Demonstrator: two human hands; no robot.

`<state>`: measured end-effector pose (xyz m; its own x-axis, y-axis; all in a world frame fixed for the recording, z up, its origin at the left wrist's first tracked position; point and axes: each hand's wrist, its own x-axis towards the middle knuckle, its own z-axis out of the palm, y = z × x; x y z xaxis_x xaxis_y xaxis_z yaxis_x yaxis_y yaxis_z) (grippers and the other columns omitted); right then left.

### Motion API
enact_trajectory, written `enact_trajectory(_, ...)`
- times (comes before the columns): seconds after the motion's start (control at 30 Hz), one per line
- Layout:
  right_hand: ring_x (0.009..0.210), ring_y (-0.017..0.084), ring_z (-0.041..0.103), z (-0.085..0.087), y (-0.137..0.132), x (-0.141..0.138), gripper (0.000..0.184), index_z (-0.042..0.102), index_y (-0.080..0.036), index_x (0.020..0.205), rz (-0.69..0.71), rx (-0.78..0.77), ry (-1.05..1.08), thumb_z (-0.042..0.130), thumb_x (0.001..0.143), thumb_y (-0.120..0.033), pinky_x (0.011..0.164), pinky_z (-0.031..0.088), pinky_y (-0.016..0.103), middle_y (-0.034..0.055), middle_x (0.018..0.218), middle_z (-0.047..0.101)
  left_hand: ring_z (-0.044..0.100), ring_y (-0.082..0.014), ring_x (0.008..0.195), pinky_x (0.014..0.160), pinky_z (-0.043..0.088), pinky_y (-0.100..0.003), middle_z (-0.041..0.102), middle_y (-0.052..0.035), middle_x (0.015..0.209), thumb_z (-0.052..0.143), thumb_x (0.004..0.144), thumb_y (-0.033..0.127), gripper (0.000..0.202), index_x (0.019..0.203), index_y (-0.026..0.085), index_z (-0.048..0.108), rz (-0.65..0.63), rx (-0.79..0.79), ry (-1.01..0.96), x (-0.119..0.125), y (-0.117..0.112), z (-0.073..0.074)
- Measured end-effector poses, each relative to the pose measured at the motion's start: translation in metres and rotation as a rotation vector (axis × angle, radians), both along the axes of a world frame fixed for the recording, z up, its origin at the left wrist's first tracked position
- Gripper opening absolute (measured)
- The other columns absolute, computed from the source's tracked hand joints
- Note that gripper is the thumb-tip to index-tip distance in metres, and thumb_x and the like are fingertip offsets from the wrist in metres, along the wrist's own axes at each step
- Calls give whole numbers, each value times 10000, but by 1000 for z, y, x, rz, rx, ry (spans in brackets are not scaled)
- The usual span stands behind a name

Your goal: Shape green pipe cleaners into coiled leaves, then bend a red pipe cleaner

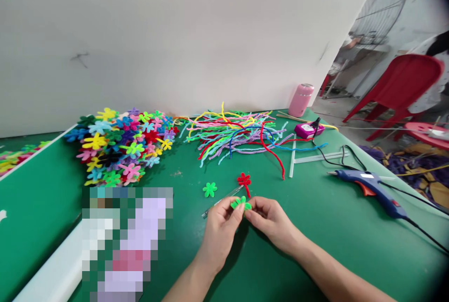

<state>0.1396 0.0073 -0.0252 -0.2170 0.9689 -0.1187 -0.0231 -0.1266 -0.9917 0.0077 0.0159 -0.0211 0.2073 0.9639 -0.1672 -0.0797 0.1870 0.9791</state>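
Low over the green tabletop, my left hand [219,232] pinches a green pipe-cleaner flower [242,202] between thumb and fingers. My right hand [273,223] is closed at the flower's right edge, its fingertips meeting the same piece; their exact grip is partly hidden. Just beyond the hands lies a red pipe-cleaner flower [244,179] with a short red tail. A second green flower [210,189] rests flat to the left of it. Between the two runs a thin, clear-looking strip [224,200], partly covered by my left hand.
Colourful fuzzy flowers [129,147] are heaped at left, beside loose pipe cleaners [238,136]. A blue glue gun [372,189] with its cord lies right, near clear glue sticks [293,159], a magenta box [308,129] and a pink bottle [300,99]. A white panel [175,54] stands behind.
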Motion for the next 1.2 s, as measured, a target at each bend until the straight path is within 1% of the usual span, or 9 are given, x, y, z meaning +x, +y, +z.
enact_trajectory(0.13, 512, 83, 293, 2, 1, 2, 331, 483, -161, 647, -5, 11, 6, 563, 736, -469, 474, 245, 216, -50, 550, 368, 355, -82, 554, 500, 316, -186, 453, 33, 623, 599, 742, 331, 193, 738, 140, 570, -21, -29, -28, -1, 1, 2)
enact_trajectory(0.23, 523, 87, 307, 2, 2, 4, 322, 486, -162, 669, -30, 45, 0, 540, 761, -466, 483, 257, 217, -45, 564, 374, 339, -82, 542, 492, 311, -184, 428, 42, 587, 595, 746, 328, 189, 727, 140, 579, -40, -8, 2, -1, 1, 4)
enact_trajectory(0.47, 497, 84, 287, 2, 2, 6, 350, 442, -174, 596, -39, 74, -20, 540, 760, -467, 457, 243, 217, -53, 520, 345, 344, -85, 535, 492, 322, -189, 431, 41, 579, 598, 739, 329, 193, 718, 138, 588, -41, 18, 42, -1, 1, 6)
enact_trajectory(0.53, 516, 87, 322, 1, 1, 6, 305, 487, -167, 658, -57, 70, 8, 555, 761, -446, 471, 267, 216, -44, 552, 382, 351, -86, 536, 492, 323, -190, 440, 37, 584, 608, 727, 336, 201, 722, 135, 594, -43, 5, 29, -1, 1, 7)
enact_trajectory(0.6, 547, 95, 371, -1, 1, 7, 254, 540, -165, 797, -74, 73, 45, 571, 765, -415, 494, 299, 216, -33, 600, 425, 357, -86, 541, 493, 322, -190, 445, 35, 586, 614, 719, 337, 206, 725, 132, 603, -58, -10, 15, -1, 1, 9)
enact_trajectory(0.67, 577, 103, 408, -3, 1, 8, 254, 566, -167, 891, -84, 98, 70, 584, 765, -386, 523, 331, 223, -22, 636, 455, 352, -85, 540, 493, 316, -189, 439, 39, 578, 619, 713, 336, 205, 709, 131, 607, -79, -22, 10, -1, 1, 12)
enact_trajectory(0.83, 595, 114, 435, -6, 1, 8, 175, 612, -169, 784, -133, 174, 45, 599, 759, -342, 538, 352, 241, -4, 655, 495, 354, -88, 539, 499, 307, -191, 440, 41, 560, 634, 697, 361, 241, 618, 137, 588, -112, -34, 31, 0, 1, 15)
enact_trajectory(0.97, 580, 113, 434, -5, 0, 7, 176, 620, -174, 772, -168, 182, -3, 595, 756, -347, 526, 349, 240, -6, 653, 497, 371, -91, 541, 504, 315, -195, 458, 34, 565, 649, 680, 377, 256, 620, 135, 588, -137, -58, 0, 0, 2, 14)
enact_trajectory(1.2, 587, 115, 439, -6, 0, 8, 179, 615, -175, 781, -150, 175, -29, 568, 780, -348, 527, 352, 238, -3, 659, 511, 392, -94, 555, 514, 331, -196, 475, 26, 589, 653, 679, 349, 221, 668, 134, 600, -124, -46, -15, -1, 2, 13)
